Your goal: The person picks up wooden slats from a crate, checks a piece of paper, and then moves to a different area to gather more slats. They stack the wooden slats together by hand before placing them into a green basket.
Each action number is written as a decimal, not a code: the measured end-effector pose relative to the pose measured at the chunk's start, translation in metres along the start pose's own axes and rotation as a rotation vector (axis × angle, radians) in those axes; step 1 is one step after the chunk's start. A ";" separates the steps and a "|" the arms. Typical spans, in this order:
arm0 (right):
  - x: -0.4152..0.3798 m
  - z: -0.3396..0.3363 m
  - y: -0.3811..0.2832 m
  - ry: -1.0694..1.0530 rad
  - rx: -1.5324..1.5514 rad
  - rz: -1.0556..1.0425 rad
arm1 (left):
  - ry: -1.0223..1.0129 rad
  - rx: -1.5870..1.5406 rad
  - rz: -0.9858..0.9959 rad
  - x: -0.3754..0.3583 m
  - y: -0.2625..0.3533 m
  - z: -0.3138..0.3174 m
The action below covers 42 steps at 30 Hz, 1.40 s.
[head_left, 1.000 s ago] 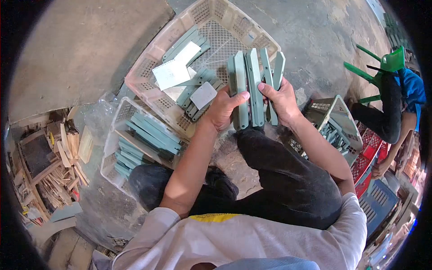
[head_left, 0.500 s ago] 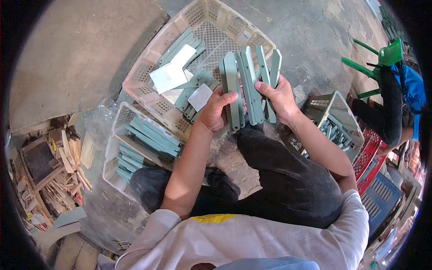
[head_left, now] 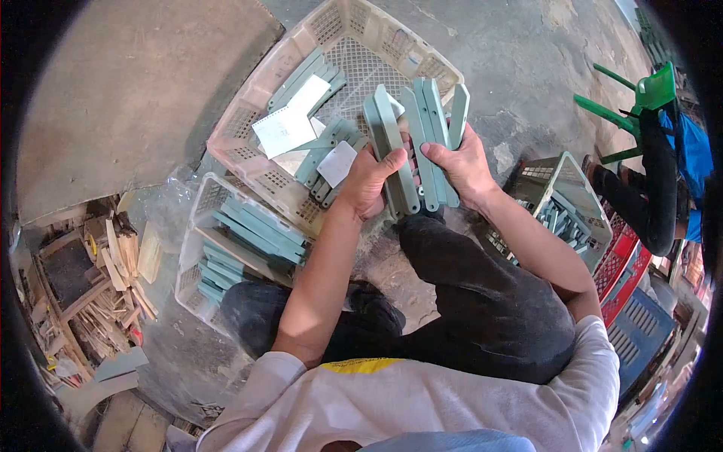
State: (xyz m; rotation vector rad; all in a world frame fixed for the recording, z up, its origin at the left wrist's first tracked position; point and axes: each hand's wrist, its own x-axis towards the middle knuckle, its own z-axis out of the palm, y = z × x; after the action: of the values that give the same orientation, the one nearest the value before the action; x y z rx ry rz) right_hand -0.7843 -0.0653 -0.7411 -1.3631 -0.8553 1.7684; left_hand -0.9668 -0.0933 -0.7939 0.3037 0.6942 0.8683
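Observation:
My left hand [head_left: 370, 179] is closed around a pair of grey-green painted slats [head_left: 390, 147] with angled tips and small holes, thumb across the front. A further bundle of the same slats [head_left: 427, 143] is gripped by my right hand [head_left: 462, 167], its thumb pressed on the near faces; one slat there leans apart from the others. Both bundles stand roughly upright side by side above my knee, with a narrow gap between them. Beyond my left hand, a large pale crate [head_left: 248, 154] holds more slats [head_left: 301, 83] and white paper sheets [head_left: 284, 131].
A smaller white crate [head_left: 184, 264] with slats stands at my left knee. Another crate [head_left: 595, 207] with short pieces is on the right. Wood scraps [head_left: 113, 301] lie far left. Near a green chair [head_left: 654, 89], another person's dark-clothed leg [head_left: 660, 181] shows.
The slats have shifted in my hands: those on the right are pressed closer together, and the gap between the two bundles has changed. The other person's leg has moved slightly.

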 end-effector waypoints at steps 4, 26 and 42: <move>0.006 -0.005 0.016 0.026 -0.140 -0.150 | 0.127 0.148 0.089 0.002 0.003 0.009; 0.007 -0.010 0.017 0.137 -0.452 -0.153 | 0.217 0.312 0.069 -0.002 0.002 0.020; -0.032 -0.045 0.059 0.120 0.170 0.136 | 0.036 0.525 -0.052 -0.002 -0.034 0.032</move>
State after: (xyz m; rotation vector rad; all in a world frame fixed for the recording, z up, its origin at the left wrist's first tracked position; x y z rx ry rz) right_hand -0.7440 -0.1192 -0.7854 -1.4265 -0.5457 1.7963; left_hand -0.9267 -0.1152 -0.7867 0.7368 0.9562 0.6317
